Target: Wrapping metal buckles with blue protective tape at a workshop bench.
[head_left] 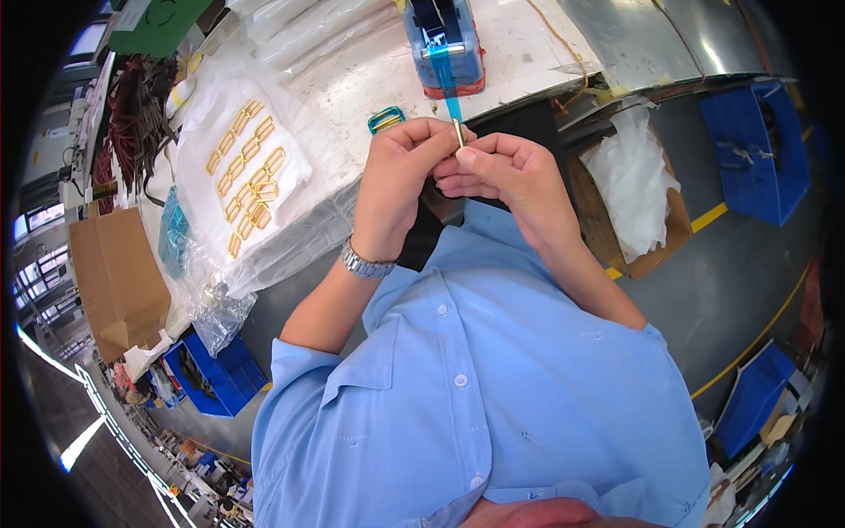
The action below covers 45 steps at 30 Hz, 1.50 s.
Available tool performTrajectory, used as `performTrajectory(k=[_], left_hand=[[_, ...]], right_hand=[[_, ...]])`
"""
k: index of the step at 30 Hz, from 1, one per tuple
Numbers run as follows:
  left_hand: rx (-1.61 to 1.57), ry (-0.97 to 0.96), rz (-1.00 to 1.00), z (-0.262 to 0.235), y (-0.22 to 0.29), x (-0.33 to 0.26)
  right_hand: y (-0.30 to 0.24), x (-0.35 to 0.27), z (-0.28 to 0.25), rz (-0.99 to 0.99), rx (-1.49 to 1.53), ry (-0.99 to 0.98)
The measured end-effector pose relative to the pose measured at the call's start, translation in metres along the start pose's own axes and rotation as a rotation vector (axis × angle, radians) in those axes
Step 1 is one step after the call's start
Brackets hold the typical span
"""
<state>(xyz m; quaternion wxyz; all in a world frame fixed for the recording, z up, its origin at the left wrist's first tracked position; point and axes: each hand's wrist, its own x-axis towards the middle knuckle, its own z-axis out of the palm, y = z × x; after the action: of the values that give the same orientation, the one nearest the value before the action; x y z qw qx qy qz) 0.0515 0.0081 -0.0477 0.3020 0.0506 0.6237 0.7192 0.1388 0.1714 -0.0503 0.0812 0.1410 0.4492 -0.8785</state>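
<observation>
My left hand (398,167) and my right hand (515,176) meet in front of the tape dispenser (474,66). Between their pinched fingertips is a narrow gold metal buckle (459,134), seen edge on. A strip of blue tape (446,81) stretches from the blue and red dispenser down to this buckle. Just beyond my left knuckles lies another buckle (385,119) with blue film on it. To the left, several gold buckles (239,167) are laid out in rows on a white foam sheet (204,132). The fingers hide part of the held buckle.
A cardboard box (119,282) and a clear plastic bag (224,312) are at the left. A blue bin (220,378) stands below them. Right of the table, white plastic (634,185) fills an open carton, with another blue bin (757,150) beyond.
</observation>
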Motion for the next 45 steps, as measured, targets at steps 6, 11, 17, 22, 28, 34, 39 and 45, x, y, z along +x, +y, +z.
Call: performTrajectory(k=[6, 11, 17, 22, 28, 34, 39, 45], left_hand=[[-0.061, -0.016, -0.191, -0.004, 0.011, 0.005], [-0.228, -0.149, -0.387, -0.014, 0.012, 0.015], [-0.44, -0.115, -0.612, -0.012, 0.027, 0.019], [-0.507, -0.055, -0.625, -0.009, 0.025, 0.021], [-0.269, -0.002, -0.418, 0.0, 0.02, 0.005], [0.356, 0.225, 0.392, 0.023, 0.012, -0.024], [0.763, 0.201, 0.787, 0.016, 0.012, -0.011], [0.419, 0.13, 0.406, 0.011, 0.034, 0.002]], right_hand=[[-0.008, 0.001, -0.002, -0.014, -0.012, -0.075], [-0.014, 0.012, -0.013, -0.026, -0.313, -0.082], [-0.027, 0.021, -0.004, -0.327, -0.664, 0.077], [-0.014, 0.036, -0.008, -0.32, -0.32, -0.045], [-0.018, 0.032, -0.004, -0.313, -0.377, 0.016], [-0.022, 0.027, 0.006, -0.317, -0.27, 0.016], [-0.018, 0.029, 0.004, -0.315, -0.24, 0.044], [-0.023, 0.041, -0.008, -0.234, -0.153, -0.107]])
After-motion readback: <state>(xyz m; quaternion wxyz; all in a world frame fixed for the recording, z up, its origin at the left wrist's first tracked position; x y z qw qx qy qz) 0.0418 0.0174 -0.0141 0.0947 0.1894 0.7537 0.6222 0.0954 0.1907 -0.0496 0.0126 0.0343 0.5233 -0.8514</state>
